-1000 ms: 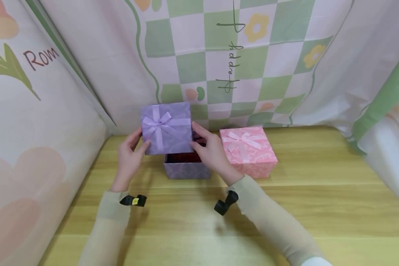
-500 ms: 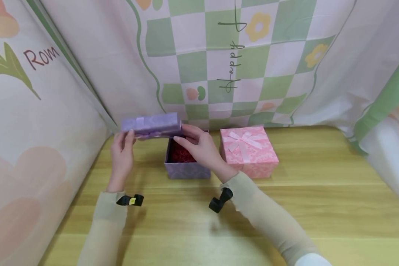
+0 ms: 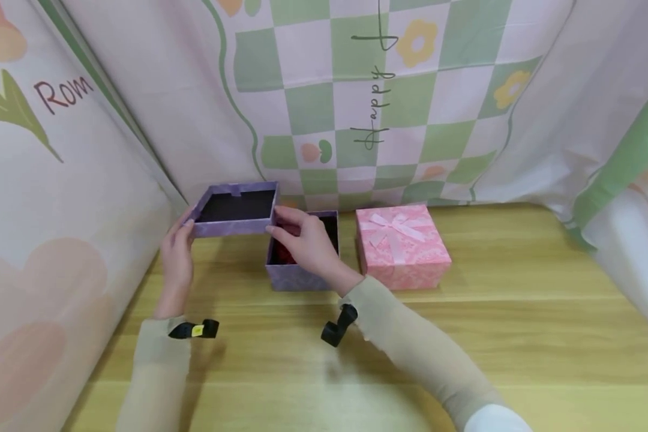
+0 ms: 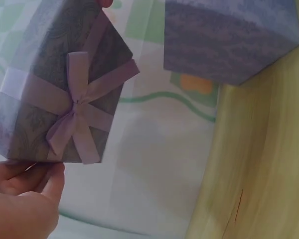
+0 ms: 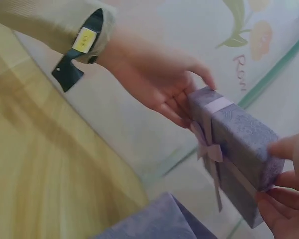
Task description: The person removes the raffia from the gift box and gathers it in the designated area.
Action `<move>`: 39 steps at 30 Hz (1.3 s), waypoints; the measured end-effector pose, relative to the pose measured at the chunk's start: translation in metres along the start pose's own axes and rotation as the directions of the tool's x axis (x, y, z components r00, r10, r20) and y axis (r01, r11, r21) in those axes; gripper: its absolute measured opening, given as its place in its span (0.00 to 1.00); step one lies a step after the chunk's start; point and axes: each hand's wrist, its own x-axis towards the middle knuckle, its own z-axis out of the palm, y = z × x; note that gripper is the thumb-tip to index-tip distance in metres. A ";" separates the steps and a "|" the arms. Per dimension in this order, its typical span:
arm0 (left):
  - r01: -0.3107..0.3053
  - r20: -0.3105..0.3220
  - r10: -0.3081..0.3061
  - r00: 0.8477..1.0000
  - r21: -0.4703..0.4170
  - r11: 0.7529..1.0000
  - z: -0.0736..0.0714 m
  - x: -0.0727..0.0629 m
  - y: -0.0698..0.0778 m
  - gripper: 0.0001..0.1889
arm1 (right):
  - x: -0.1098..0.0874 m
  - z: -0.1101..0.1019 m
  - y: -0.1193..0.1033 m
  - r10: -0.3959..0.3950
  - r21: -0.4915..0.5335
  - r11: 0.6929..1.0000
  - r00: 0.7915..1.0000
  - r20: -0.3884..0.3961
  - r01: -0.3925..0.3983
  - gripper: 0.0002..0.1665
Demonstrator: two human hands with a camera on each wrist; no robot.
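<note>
Both hands hold the purple gift box lid up at the back left, its dark hollow inside facing up. My left hand grips the lid's left side, and my right hand pinches the right side. A lilac ribbon bow on the lid's top now faces downward, as the left wrist view shows. Below and right of the lid stands the uncovered purple box on the table, with dark red stuff inside. My right hand and forearm hide part of its opening.
A closed pink gift box with a pink bow stands to the right of the purple box on the wooden table. Printed curtains hang behind the table and along its left side.
The lid has been flipped from bow side up to hollow side up. Both hands have carried it leftward, so more of the purple box's inside shows.
</note>
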 end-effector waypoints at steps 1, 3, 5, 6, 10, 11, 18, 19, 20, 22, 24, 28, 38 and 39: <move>0.006 -0.005 -0.006 1.000 -0.029 1.000 -0.003 0.001 0.001 0.23 | 0.000 0.003 0.000 -0.006 0.002 1.000 1.000 0.025 0.006 0.30; 0.026 -0.019 -0.028 0.999 -0.079 0.997 -0.009 0.000 0.001 0.23 | -0.003 0.010 0.000 -0.004 0.006 1.000 0.995 0.097 0.003 0.36; 0.035 -0.015 -0.036 0.999 -0.062 0.997 -0.018 -0.002 0.000 0.23 | -0.006 0.016 0.001 0.010 -0.014 1.000 0.983 0.183 -0.007 0.44; 0.045 -0.010 -0.045 0.999 -0.042 0.998 -0.022 -0.003 -0.002 0.24 | -0.008 0.019 0.002 0.024 -0.030 0.999 0.973 0.228 -0.018 0.48; 0.060 0.014 -0.064 0.998 0.167 0.984 -0.041 -0.010 -0.012 0.24 | -0.016 0.030 0.006 0.069 -0.061 0.997 0.932 0.356 -0.050 0.60; 0.070 0.015 -0.074 0.997 0.191 0.979 -0.046 -0.012 -0.015 0.24 | -0.018 0.033 0.006 0.078 -0.064 0.996 0.925 0.373 -0.058 0.61; 0.171 -0.004 -0.172 0.985 0.145 0.975 -0.068 -0.020 -0.030 0.25 | -0.034 0.058 0.009 0.099 -0.080 0.994 0.895 0.435 -0.072 0.65; 0.186 -0.007 -0.186 0.982 0.137 0.973 -0.070 -0.020 -0.032 0.25 | -0.036 0.061 0.009 0.103 -0.082 0.994 0.893 0.439 -0.075 0.65; 0.202 -0.006 -0.203 0.979 0.132 0.970 -0.072 -0.021 -0.033 0.25 | -0.038 0.063 0.009 0.109 -0.080 0.993 0.891 0.441 -0.082 0.65; 0.225 -0.001 -0.227 0.974 0.127 0.966 -0.076 -0.021 -0.038 0.25 | -0.041 0.067 0.011 0.123 -0.084 0.992 0.886 0.446 -0.096 0.65; 0.248 -0.003 -0.250 0.968 0.141 0.958 -0.079 -0.021 -0.044 0.25 | -0.043 0.072 0.015 0.139 -0.099 0.989 0.882 0.451 -0.105 0.66; 0.277 0.019 -0.291 0.956 0.251 0.927 -0.081 -0.023 -0.061 0.25 | -0.048 0.078 0.028 0.183 -0.141 0.981 0.875 0.448 -0.132 0.67; 0.384 0.104 -0.428 0.898 0.292 0.876 -0.076 -0.027 -0.083 0.26 | -0.052 0.087 0.059 0.245 -0.197 0.965 0.860 0.448 -0.173 0.66; 0.376 0.115 -0.426 0.897 0.308 0.874 -0.076 -0.026 -0.083 0.26 | -0.051 0.087 0.060 0.241 -0.199 0.966 0.861 0.448 -0.166 0.66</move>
